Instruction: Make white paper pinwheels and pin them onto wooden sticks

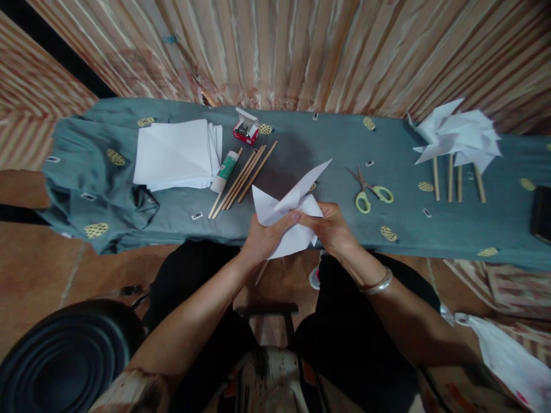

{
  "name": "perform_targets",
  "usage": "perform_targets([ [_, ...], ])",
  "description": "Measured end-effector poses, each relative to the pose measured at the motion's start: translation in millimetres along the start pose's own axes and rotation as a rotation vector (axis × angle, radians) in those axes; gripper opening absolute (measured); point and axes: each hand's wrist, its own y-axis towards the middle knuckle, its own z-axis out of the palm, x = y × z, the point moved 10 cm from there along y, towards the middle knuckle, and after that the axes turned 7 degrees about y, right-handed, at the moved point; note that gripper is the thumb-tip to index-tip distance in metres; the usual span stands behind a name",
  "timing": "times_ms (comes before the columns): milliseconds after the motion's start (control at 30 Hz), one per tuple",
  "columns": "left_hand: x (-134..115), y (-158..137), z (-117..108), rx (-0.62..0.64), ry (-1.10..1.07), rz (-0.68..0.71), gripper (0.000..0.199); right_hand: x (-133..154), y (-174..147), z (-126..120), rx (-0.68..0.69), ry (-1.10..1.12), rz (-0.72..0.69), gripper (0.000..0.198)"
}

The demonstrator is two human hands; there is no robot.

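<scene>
A white paper pinwheel (289, 240) with folded blades is held over the table's front edge. My left hand (267, 234) grips it from the left, thumb pressed near its middle. From the right, my right hand (329, 226) pinches the same paper, and the two thumbs meet at the centre. Whatever lies under the thumbs is hidden. Left of the hands lie several wooden sticks (245, 176) beside a green and white glue stick (225, 171). Scissors (371, 191) with light green handles lie open to the right.
A stack of white paper sheets (174, 152) and a small red box of metal pins (246, 126) stand at the left. Finished-looking pinwheels on sticks (460, 137) lie at the right. A dark object (541, 213) sits at the right edge, and a black stool (71, 358) stands lower left.
</scene>
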Motion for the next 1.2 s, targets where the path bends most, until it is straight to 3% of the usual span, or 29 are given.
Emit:
perform_targets([
  [533,2.2,2.8,1.9,0.006,-0.039,0.011,0.044,-6.5,2.9,-3.6,-0.003,0.02,0.028,0.037],
  [733,5.6,2.6,9.0,0.208,-0.081,-0.041,0.056,19.2,12.0,-20.3,-0.027,0.123,-0.03,0.041],
  [900,17.9,-2.1,1.3,0.213,0.054,-0.121,0.047,40.8,20.7,-42.1,-0.068,0.163,-0.114,0.041],
  [1200,8.2,1.2,7.6,0.16,0.193,-0.029,0.037,52.6,26.4,-39.6,-0.039,0.236,-0.155,0.04],
])
